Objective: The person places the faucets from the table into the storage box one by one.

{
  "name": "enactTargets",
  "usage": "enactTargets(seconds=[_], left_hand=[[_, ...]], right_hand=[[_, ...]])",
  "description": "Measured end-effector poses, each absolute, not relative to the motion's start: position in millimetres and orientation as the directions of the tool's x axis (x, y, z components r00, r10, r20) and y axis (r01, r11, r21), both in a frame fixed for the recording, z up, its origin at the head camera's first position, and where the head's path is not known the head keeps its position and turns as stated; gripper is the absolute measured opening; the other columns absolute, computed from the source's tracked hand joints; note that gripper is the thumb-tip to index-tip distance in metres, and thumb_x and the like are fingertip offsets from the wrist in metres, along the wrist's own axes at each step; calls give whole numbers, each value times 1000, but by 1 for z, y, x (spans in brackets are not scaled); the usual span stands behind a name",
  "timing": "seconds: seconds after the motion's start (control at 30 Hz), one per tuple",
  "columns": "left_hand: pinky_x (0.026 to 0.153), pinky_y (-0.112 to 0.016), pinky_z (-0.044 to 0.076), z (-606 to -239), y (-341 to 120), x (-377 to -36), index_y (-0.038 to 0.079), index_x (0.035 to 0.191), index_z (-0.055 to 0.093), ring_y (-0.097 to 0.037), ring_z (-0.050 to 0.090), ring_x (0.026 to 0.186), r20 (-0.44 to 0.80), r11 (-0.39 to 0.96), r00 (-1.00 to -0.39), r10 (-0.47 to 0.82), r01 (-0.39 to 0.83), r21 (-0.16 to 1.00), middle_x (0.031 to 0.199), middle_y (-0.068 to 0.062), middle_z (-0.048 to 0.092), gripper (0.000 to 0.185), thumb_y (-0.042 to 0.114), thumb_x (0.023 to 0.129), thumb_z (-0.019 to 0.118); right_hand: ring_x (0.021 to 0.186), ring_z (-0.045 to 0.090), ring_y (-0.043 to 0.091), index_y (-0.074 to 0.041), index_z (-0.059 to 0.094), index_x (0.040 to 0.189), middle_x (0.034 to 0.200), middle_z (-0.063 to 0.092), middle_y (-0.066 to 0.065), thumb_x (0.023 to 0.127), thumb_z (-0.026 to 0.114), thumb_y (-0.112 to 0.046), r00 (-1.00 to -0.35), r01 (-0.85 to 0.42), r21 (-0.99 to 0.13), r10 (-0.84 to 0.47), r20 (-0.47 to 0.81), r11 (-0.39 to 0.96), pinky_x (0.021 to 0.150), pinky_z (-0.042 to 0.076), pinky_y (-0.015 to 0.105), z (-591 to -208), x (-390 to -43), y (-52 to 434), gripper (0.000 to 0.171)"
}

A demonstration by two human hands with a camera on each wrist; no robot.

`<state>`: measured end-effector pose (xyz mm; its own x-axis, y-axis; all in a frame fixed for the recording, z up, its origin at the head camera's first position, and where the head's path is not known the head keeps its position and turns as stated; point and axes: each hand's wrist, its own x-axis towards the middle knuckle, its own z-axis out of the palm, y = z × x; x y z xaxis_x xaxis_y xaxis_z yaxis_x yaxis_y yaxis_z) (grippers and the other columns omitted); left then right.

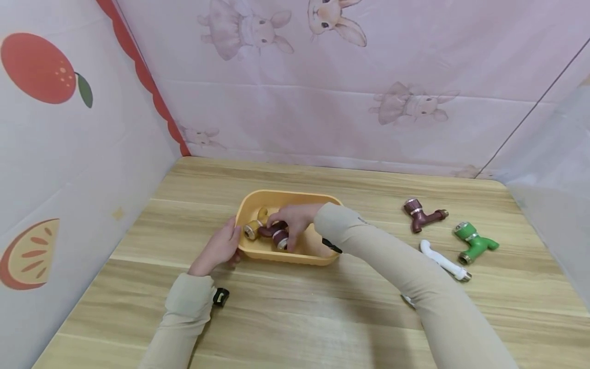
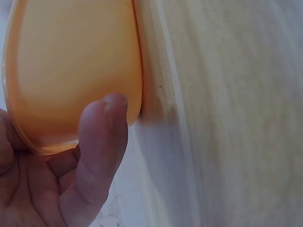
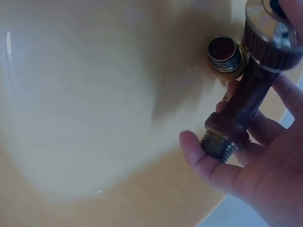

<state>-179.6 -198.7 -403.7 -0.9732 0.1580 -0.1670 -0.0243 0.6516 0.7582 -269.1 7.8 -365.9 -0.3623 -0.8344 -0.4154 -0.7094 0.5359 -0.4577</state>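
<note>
A yellow-orange plastic basin (image 1: 286, 258) sits on the wooden table. My left hand (image 1: 220, 245) grips its left end, and in the left wrist view that hand (image 2: 94, 161) is around the basin's edge (image 2: 80, 56). Inside the basin, my right hand (image 1: 296, 219) holds a maroon water tap (image 1: 280, 239). The right wrist view shows this tap (image 3: 248, 97) lying across the fingers of the hand (image 3: 270, 175), its threaded end by one fingertip. A yellow tap (image 1: 251, 229) lies beside it at the basin's left end.
To the right on the table (image 1: 295, 318) lie another maroon tap (image 1: 420, 220), a green tap (image 1: 475, 244) and a white tap (image 1: 444, 262). My right forearm covers most of a further object (image 1: 407, 300). Printed cloth walls (image 1: 295, 113) stand behind and at both sides.
</note>
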Motion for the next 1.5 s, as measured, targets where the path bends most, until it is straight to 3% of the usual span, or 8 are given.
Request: enactTargets(seconds=[0.2,0.3,0.43,0.5,0.63,0.77,1.23,1.5], left_hand=[[39,-34,51,-403,-198,-181,-3,128,31,-22,55,43,-154,660,-974,164,-8,751,60,-11,54,33,15,101,27],[39,-33,51,-403,-198,-181,-3,125,32,-22,55,43,-156,661,-973,172,-3,750,59,-11,54,31,15,101,27],[39,-32,51,-400,-198,-179,-4,124,32,-22,55,43,-152,655,-971,184,6,756,59,-12,54,32,17,101,27],[38,-32,51,-399,-198,-178,-5,123,32,-21,55,43,-140,653,-972,191,19,757,58,-11,53,32,17,101,26],[38,-32,51,-399,-197,-177,-5,122,32,-20,55,42,-135,655,-973,186,21,756,58,-10,53,31,17,101,26],[39,-34,51,-401,-198,-179,-3,126,32,-23,56,43,-158,666,-973,170,-5,746,59,-11,53,33,16,101,26],[40,-35,52,-400,-195,-181,-2,122,34,-24,56,44,-172,667,-972,161,-21,745,60,-12,53,29,16,101,26],[39,-33,51,-402,-197,-181,-3,116,35,-23,55,44,-161,672,-972,171,-5,740,60,-12,54,26,16,101,26]], right_hand=[[85,50,14,-10,61,103,96,59,2,69,72,1,-450,-714,-410,-821,-351,567,73,44,22,-366,-275,11,37],[76,49,12,-7,65,94,84,59,0,70,65,9,-470,-710,-428,-828,-305,560,65,42,19,-367,-280,13,29],[67,47,9,-4,66,95,82,58,1,70,64,11,-462,-607,-547,-816,-347,576,57,40,18,-365,-284,14,29],[64,48,10,-1,64,98,83,59,4,70,62,14,-465,-520,-611,-798,-384,597,56,44,20,-363,-285,14,32],[67,53,13,3,58,102,89,59,9,70,62,16,-491,-358,-682,-750,-443,638,65,54,27,-361,-288,15,35],[72,55,14,4,57,103,90,59,10,71,62,16,-516,-270,-715,-724,-458,645,71,55,31,-361,-290,16,34],[75,56,15,6,52,120,97,59,14,76,51,16,-535,-171,-765,-711,-457,621,66,53,23,-371,-292,13,46],[95,61,27,9,42,129,119,53,24,78,52,16,-561,-81,-795,-687,-462,601,81,53,32,-373,-291,16,53]])
